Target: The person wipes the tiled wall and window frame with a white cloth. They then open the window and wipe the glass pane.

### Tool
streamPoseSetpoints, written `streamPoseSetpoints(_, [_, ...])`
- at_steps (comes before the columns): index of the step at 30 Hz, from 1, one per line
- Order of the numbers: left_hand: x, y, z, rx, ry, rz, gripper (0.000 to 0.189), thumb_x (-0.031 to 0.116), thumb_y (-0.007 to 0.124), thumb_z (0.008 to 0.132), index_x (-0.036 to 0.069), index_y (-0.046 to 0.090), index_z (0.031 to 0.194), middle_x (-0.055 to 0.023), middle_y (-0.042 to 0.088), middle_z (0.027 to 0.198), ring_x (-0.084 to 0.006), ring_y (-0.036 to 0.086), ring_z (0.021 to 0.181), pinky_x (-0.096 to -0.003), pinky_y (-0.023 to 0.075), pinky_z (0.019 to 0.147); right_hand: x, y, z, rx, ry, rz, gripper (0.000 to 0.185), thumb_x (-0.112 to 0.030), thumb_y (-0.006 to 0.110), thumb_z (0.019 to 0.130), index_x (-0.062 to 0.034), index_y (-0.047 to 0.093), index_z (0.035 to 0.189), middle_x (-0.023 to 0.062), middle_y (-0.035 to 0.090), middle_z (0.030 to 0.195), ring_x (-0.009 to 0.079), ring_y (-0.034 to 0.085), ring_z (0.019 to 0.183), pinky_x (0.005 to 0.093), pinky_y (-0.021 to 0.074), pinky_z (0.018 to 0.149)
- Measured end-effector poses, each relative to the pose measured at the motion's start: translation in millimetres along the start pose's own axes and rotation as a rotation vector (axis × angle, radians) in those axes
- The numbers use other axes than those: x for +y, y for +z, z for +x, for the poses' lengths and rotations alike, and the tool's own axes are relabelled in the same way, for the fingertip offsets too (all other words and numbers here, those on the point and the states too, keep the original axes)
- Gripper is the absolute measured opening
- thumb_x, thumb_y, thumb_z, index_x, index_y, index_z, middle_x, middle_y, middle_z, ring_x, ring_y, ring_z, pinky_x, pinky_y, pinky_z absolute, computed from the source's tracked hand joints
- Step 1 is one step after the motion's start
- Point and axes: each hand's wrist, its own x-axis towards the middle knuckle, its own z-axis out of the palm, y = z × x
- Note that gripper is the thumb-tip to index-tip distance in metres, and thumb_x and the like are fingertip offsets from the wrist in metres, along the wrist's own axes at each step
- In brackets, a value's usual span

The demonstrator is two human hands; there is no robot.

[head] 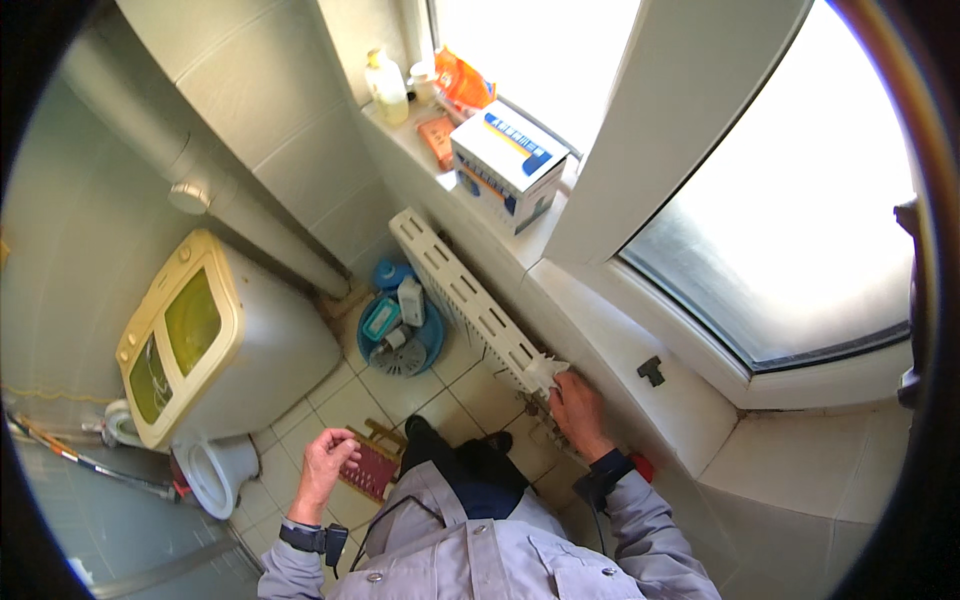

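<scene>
My right hand [579, 412] grips a crumpled white tissue or cloth [545, 370] against the near end of a white slotted radiator [469, 289] below the window sill. My left hand [327, 459] hangs in the air at the lower left, its fingers curled loosely, and I see nothing in it. Beneath it, on the tiled floor, stands a low folding stool with a dark red woven seat [371, 470]. Both wrists wear black straps.
A blue basin [433, 337] with bottles and containers sits on the floor beyond the radiator. To the left are a twin-tub washing machine [281, 337] and a white toilet [206, 476]. The sill holds a printed box [506, 150], a bottle [388, 90] and a black fitting [651, 370].
</scene>
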Motion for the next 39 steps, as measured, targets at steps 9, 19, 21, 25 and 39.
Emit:
streamPoseSetpoints(9, [40,-8,45,-0.115,0.172,-0.047,0.015,0.006,0.062,0.092,-0.004,0.063,0.103,-0.0131,0.068,0.086,-0.0170,0.067,0.073,-0.0301,0.0562,0.066,-49,-33,7,0.060,-0.146,0.053,0.025,-0.012,0.069,0.083,-0.0043,0.063,0.106,0.0156,0.064,0.094,0.0359,0.065,0.085,0.0449,0.0541,0.071])
streamPoseSetpoints(19, [114,-62,164,-0.436,0.344,0.016,0.019,0.011,0.062,0.097,0.001,0.062,0.114,-0.0093,0.067,0.096,-0.0163,0.067,0.082,-0.0285,0.0584,0.069,-188,-253,108,0.906,-0.449,-0.289,0.026,-0.003,0.072,0.081,-0.0033,0.057,0.102,0.0147,0.067,0.088,0.0279,0.069,0.073,0.0379,0.0577,0.061])
streamPoseSetpoints(21, [122,-71,189,-0.463,0.375,0.030,0.019,0.010,0.062,0.096,0.002,0.062,0.114,-0.0091,0.067,0.094,-0.0165,0.067,0.079,-0.0296,0.0591,0.068,-206,-304,112,1.026,-0.363,-0.306,0.031,-0.008,0.074,0.086,-0.0027,0.056,0.111,0.0134,0.068,0.086,0.0236,0.070,0.075,0.0354,0.0578,0.063])
streamPoseSetpoints(25, [135,-85,229,-0.480,0.383,0.019,0.019,0.009,0.065,0.094,0.001,0.062,0.111,-0.0092,0.067,0.091,-0.0155,0.065,0.075,-0.0275,0.0566,0.062,-249,-384,105,1.243,-0.143,-0.124,0.027,-0.012,0.067,0.094,-0.0017,0.056,0.117,0.0104,0.067,0.103,0.0147,0.067,0.089,0.0305,0.0565,0.073])
streamPoseSetpoints(39, [255,26,138,-0.951,0.584,0.302,0.020,0.009,0.063,0.092,-0.002,0.065,0.108,-0.0095,0.069,0.089,-0.0159,0.066,0.070,-0.0286,0.0561,0.064,-229,-335,86,1.069,0.236,0.057,0.031,-0.019,0.065,0.094,0.0044,0.058,0.113,0.0182,0.072,0.097,0.0237,0.072,0.088,0.0346,0.0580,0.078])
